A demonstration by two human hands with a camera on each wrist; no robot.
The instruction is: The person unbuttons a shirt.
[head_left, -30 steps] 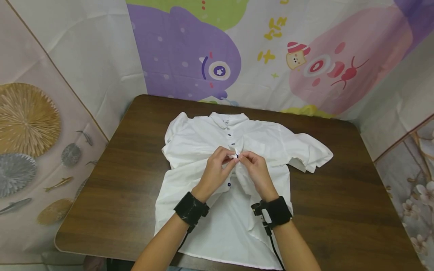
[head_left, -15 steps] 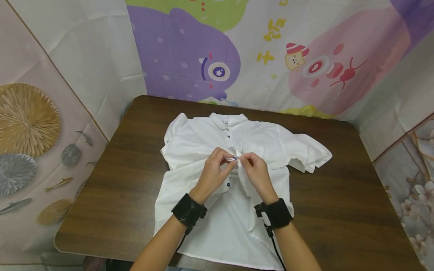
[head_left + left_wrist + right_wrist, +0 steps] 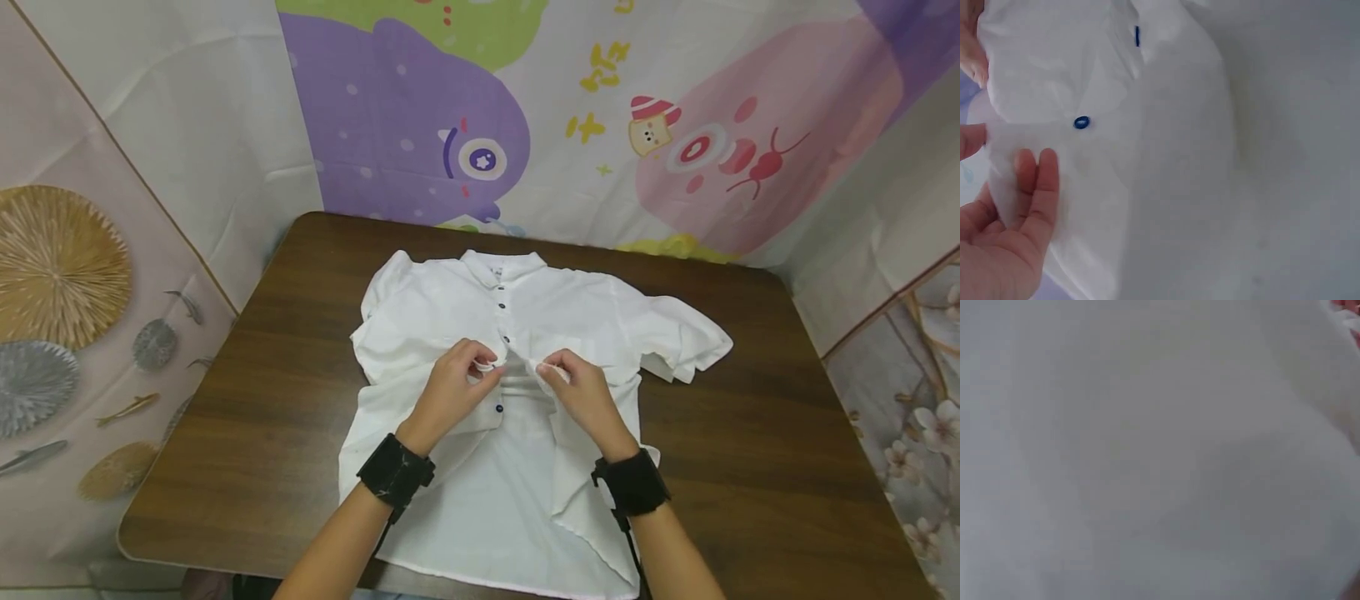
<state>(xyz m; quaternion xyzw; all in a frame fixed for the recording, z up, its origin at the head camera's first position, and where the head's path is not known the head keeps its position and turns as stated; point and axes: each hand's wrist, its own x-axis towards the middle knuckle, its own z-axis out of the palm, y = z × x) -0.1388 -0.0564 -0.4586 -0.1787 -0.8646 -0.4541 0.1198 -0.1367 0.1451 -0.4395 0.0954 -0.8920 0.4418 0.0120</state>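
A white short-sleeved shirt (image 3: 450, 300) lies front up, collar away from me. Dark buttons run down its front; one button (image 3: 499, 408) sits below my hands on the left front edge. My left hand (image 3: 448, 387) pinches that left edge between thumb and fingers. The right hand (image 3: 588, 400) pinches the right front edge, a gap apart from the left. Below the chest the two fronts stand parted, and the inside of the back shows. In the left wrist view, a blue button (image 3: 1082, 122) lies beside the left hand (image 3: 1013, 231). Blurred white cloth (image 3: 1147, 456) fills most of the right wrist view.
The shirt lies on a brown wooden table (image 3: 750, 450). A cartoon-printed curtain (image 3: 570, 183) hangs behind the table's far edge, and patterned cloths hang at both sides. Black bands with cables (image 3: 397, 471) circle both wrists.
My hands were together at one button on the front. They have drawn apart and slightly toward me, each with its edge of the shirt, and the fronts have separated there.
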